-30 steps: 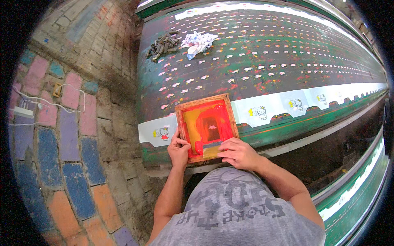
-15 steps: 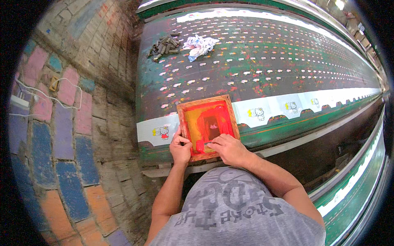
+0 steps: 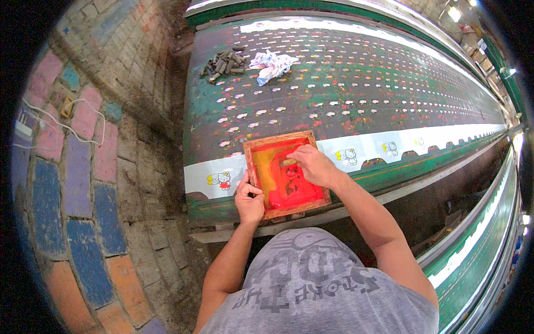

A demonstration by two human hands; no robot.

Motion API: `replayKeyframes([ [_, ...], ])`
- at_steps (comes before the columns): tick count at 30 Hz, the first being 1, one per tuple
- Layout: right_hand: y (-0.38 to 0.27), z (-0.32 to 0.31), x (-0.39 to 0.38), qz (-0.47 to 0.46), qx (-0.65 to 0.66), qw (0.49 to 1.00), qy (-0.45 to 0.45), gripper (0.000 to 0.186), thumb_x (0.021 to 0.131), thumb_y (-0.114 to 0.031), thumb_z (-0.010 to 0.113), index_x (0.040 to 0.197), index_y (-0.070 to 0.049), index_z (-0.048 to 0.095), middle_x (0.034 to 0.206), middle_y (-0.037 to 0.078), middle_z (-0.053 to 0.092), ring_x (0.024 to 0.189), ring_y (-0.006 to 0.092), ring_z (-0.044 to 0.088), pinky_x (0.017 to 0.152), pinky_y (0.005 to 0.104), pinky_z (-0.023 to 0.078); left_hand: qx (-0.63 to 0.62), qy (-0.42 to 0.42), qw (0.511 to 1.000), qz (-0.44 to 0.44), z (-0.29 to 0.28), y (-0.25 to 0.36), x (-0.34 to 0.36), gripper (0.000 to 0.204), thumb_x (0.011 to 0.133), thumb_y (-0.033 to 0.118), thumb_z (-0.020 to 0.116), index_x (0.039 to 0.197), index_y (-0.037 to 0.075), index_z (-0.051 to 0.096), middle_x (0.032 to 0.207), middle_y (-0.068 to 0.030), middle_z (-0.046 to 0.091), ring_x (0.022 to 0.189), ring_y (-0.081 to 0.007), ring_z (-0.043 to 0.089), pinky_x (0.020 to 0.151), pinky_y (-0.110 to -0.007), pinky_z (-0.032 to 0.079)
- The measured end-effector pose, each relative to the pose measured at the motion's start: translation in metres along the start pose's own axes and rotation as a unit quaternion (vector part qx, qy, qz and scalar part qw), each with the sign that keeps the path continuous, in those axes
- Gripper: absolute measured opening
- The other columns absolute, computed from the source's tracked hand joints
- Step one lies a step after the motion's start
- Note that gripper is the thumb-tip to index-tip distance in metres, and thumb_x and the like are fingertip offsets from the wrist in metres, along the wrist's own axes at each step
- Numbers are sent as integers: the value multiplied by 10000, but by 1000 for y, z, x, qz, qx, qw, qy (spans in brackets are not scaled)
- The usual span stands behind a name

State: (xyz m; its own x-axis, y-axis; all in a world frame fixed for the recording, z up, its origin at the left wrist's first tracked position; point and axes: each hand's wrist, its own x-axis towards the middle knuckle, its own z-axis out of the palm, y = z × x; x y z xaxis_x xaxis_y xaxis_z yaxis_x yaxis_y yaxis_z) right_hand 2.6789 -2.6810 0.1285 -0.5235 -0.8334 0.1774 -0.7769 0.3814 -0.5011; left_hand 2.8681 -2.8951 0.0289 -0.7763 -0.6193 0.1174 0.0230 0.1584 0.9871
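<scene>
A wooden screen-printing frame (image 3: 281, 138) lies tilted over the near edge of the long table, its mesh smeared with wet red ink (image 3: 311, 192) and a yellowish strip along the left. My left hand (image 3: 250, 201) is closed on the frame's left side, near its lower corner. Over the upper part of the mesh, my right hand (image 3: 314, 164) pinches a small squeegee (image 3: 289, 162), mostly hidden by the fingers. Left of the frame, a white strip (image 3: 194, 178) carries a cartoon cat print (image 3: 223, 179) with a red dress; the cats to the right (image 3: 349, 156) have uncoloured dresses.
Farther back on the table (image 3: 267, 122) sit a pile of dark short sticks (image 3: 225, 64) and a crumpled white cloth (image 3: 272, 65). Rows of small printed pieces run rightward. Painted bricks (image 3: 92, 256) and a white cable (image 3: 67, 133) are at left; another green table (image 3: 473, 295) is at right.
My right hand has moved from the near side of the mesh up to its far part, with the squeegee. Red ink now covers more of the mesh. My left hand stays on the frame.
</scene>
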Motion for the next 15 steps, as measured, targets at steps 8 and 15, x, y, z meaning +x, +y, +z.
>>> replayKeyframes([
  [8,-36,14,-39,-19,-53,998,-14,619,804,51,719,1407,-81,769,1288,160,756,1207,379,688,1084,472,568,28,0,1000,-2,-2,25,-2,329,820,-66,778,1126,53,792,1643,-276,616,1514,-381,607,1286,-477,425],
  [15,-62,16,-87,-39,-37,997,-52,592,863,-92,765,1453,-137,752,1356,141,719,1262,383,663,1126,506,545,-70,-168,935,304,9,170,3,302,942,-20,739,1232,47,789,1441,-204,752,1320,-393,712,1174,-555,520],
])
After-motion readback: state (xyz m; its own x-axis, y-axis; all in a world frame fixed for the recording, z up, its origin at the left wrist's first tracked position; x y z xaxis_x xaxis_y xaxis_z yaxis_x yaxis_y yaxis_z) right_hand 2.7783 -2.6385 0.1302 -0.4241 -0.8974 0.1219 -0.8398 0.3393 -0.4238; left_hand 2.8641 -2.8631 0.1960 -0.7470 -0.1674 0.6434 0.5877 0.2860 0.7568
